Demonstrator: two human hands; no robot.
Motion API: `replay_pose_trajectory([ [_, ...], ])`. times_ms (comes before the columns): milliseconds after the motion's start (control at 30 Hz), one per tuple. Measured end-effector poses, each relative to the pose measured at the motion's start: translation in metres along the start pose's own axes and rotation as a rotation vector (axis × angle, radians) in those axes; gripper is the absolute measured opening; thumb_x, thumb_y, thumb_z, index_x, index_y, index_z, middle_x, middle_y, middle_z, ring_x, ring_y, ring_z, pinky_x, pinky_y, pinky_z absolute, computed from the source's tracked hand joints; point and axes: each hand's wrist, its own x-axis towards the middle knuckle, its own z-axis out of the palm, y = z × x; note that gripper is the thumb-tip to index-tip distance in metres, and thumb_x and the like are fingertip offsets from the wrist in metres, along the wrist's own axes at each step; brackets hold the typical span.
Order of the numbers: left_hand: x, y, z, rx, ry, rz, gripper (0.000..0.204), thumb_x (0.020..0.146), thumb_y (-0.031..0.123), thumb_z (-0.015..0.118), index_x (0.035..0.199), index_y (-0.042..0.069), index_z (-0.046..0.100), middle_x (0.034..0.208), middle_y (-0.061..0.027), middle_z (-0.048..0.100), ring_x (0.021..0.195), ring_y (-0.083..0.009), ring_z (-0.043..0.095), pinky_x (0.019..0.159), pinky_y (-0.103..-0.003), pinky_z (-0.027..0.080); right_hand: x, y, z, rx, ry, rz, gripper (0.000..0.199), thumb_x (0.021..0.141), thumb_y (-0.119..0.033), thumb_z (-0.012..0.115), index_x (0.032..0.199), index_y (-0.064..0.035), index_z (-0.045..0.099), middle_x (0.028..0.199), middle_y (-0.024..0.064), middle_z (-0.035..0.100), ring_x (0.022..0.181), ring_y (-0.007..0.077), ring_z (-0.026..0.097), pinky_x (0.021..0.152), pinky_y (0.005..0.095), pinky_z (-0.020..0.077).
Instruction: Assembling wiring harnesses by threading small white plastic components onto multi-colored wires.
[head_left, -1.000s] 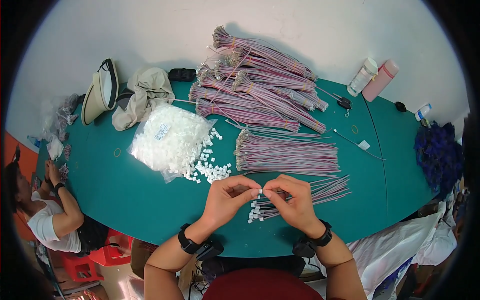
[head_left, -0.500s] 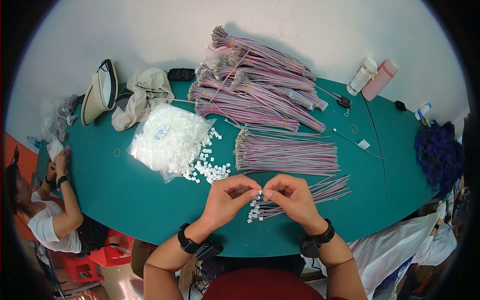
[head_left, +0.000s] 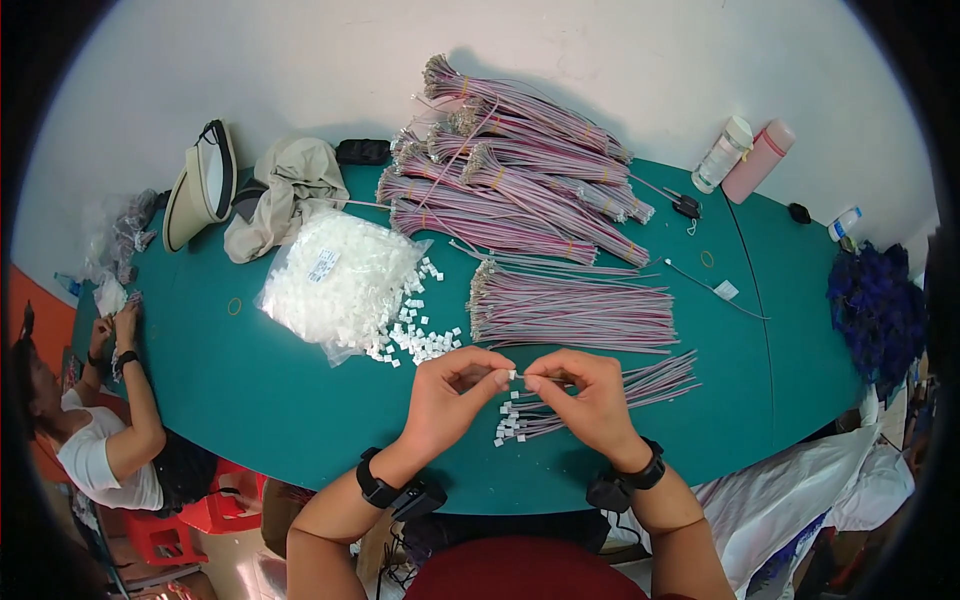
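Right up front, here's the left hand (head_left: 450, 392), its grip pinched narrow, thumb and fingertip on a small white connector housing (head_left: 513, 374) over the green desk (head_left: 340, 430). Facing it, the right hand (head_left: 590, 392), grip just as tight, has the wire (head_left: 521, 377) close behind that housing. Featherlight stuff, by the look of it: the housing seems hard plastic, perhaps slippery, best taken by its side walls; the wire seems thin and bendy, best pinched near its end, since any tiny contact there could bend. Just below the hands, housed wires (head_left: 655, 384) fan out rightward, white ends bunched at the left. Farther on, loose housings (head_left: 432, 345) lie beside a bulging clear bag (head_left: 340, 275), with a row of wires (head_left: 575, 310) to their right; beyond, banded bundles (head_left: 530, 165) pile up. Hard to call: fingers cover most of the held wire, the joint is too tiny to read, and the right hand hides part of that fan.
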Motion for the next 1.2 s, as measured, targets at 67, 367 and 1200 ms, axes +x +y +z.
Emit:
replay_pose_trajectory([
  [67, 0.000, 0.002, 0.001, -0.005, 0.002, 0.009, 0.016, 0.087, -0.002, 0.068, 0.103, -0.002, 0.068, 0.097, -0.0056, 0.068, 0.087, -0.0111, 0.066, 0.078, -0.024, 0.053, 0.001, -0.005, 0.001, -0.026, 0.005, -0.032, 0.007, 0.085, -0.001, 0.069, 0.091, 0.0016, 0.067, 0.080, 0.0038, 0.066, 0.065, 0.0067, 0.058, 0.056, 0.0211, 0.0451],
  [367, -0.001, 0.004, 0.001, -0.063, -0.055, -0.010, 0.016, 0.085, -0.005, 0.069, 0.101, -0.002, 0.066, 0.097, -0.0063, 0.068, 0.089, -0.0110, 0.066, 0.080, -0.024, 0.054, -0.001, -0.013, 0.007, -0.177, 0.047, -0.222, 0.008, 0.083, 0.002, 0.068, 0.090, -0.0002, 0.067, 0.074, 0.0068, 0.062, 0.058, 0.0132, 0.056, 0.051, 0.0250, 0.0422],
  [1200, -0.001, 0.012, 0.000, -0.053, -0.067, -0.079, 0.017, 0.083, -0.004, 0.071, 0.100, -0.002, 0.068, 0.099, -0.0080, 0.070, 0.087, -0.0124, 0.067, 0.079, -0.025, 0.055, -0.003, 0.009, 0.002, 0.280, -0.068, 0.156, 0.010, 0.091, -0.009, 0.067, 0.094, 0.0005, 0.066, 0.078, -0.0008, 0.064, 0.065, 0.0025, 0.050, 0.058, 0.0200, 0.0389],
])
